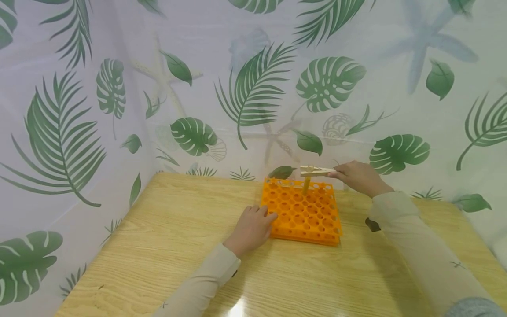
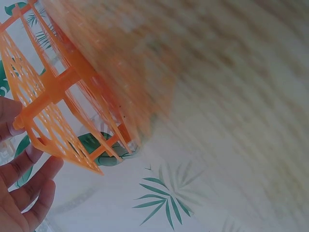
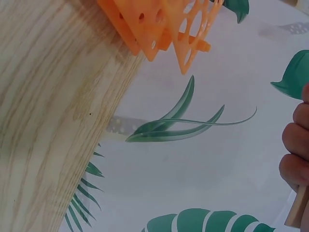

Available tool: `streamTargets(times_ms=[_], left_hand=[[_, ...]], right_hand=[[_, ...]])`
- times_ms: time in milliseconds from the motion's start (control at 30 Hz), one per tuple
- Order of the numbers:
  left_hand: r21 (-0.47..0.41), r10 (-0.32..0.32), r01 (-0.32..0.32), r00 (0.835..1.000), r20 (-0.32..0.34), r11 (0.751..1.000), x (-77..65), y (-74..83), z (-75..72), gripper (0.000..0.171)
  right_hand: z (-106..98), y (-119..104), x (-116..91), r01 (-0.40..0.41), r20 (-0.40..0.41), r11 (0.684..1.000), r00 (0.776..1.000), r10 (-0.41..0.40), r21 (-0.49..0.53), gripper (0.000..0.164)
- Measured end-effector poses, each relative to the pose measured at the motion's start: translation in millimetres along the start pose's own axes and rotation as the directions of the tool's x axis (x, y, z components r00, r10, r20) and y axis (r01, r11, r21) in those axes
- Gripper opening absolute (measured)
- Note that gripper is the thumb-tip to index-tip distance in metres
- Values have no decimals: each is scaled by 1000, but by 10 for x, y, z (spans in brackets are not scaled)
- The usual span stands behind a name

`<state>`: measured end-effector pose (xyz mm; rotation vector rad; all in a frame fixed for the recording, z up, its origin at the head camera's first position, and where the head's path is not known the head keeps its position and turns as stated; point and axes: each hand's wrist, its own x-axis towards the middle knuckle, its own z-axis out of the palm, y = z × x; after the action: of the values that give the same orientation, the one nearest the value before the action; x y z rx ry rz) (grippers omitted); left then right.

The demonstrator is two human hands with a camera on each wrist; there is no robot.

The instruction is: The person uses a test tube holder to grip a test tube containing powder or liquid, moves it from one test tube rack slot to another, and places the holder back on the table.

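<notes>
Nearest the camera, a pale left sleeve slants up over the wooden table from the bottom edge to the left hand. That hand is low beside the left end of an orange rack, back upward, its thumb and fingers gripping the end frame, so the rack is steadied where it sits on the table. Further right, a slim yellowish tube stands upright at the rack's rear rows, its top at the tips of a wooden clamp. As I judge it, the clamp's hold on the tube is done and letting go is still left; the head view is too coarse to tell whether the tube's foot sits in a hole. At the right, the right hand is raised above the rack's far corner, wrist bent, fingers curled tightly round the clamp's handle, which points left. The right sleeve slopes down behind it.
</notes>
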<state>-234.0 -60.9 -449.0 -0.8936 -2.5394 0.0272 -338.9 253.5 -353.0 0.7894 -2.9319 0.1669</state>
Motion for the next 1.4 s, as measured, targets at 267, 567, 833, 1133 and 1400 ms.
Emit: streamTargets(times_ms=[267, 567, 833, 1133, 1400], left_hand=[[-4, -3, 3, 1000, 0, 1000, -2, 6, -17, 17], [-6, -5, 5, 1000, 7, 1000, -2, 7, -13, 17], [-1, -3, 3, 1000, -1, 1000, -2, 5, -9, 15], [4, 3, -3, 1000, 3, 1000, -2, 1, -11, 15], [5, 2, -2, 1000, 2, 1000, 2, 4, -10, 15]], right_hand=[[50, -3, -23, 34, -23, 999, 999, -34, -11, 37], [72, -3, -10, 52, -13, 998, 999, -52, -40, 41], [95, 6, -19, 30, 5, 999, 1000, -30, -36, 47], [115, 18, -25, 44, -7, 999, 999, -44, -26, 45], [134, 18, -10, 63, -20, 997, 998, -64, -41, 36]])
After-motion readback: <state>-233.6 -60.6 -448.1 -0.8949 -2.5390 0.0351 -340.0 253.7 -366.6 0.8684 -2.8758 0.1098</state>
